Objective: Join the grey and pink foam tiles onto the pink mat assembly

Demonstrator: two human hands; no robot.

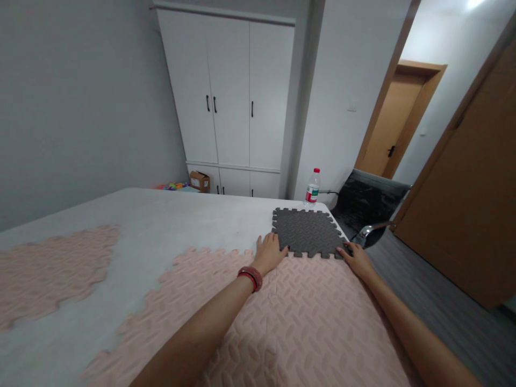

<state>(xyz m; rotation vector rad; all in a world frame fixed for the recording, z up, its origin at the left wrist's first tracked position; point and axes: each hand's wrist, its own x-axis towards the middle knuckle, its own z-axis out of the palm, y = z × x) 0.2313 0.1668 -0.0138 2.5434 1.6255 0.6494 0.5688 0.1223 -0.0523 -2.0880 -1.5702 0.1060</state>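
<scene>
A dark grey foam puzzle mat (pixel 307 232) with toothed edges lies flat at the table's right side. Its near edge meets the far edge of joined pink foam puzzle mats (pixel 314 306). My left hand (pixel 269 253) lies at the grey mat's near left corner, fingers spread and thumb touching the mat's edge. A reddish bracelet (pixel 252 277) is on that wrist. My right hand (pixel 358 260) rests at the near right corner by the table edge, with thumb and fingers apart at the grey mat. Whether the teeth interlock fully, I cannot tell.
Another pink mat (pixel 60 266) lies on the white table (pixel 161 215) at left. A red-capped water bottle (pixel 313 188) stands at the far right corner. Beyond the right edge is a black chair (pixel 365 201). A cardboard box (pixel 200 181) and white cabinet (pixel 234 91) are behind.
</scene>
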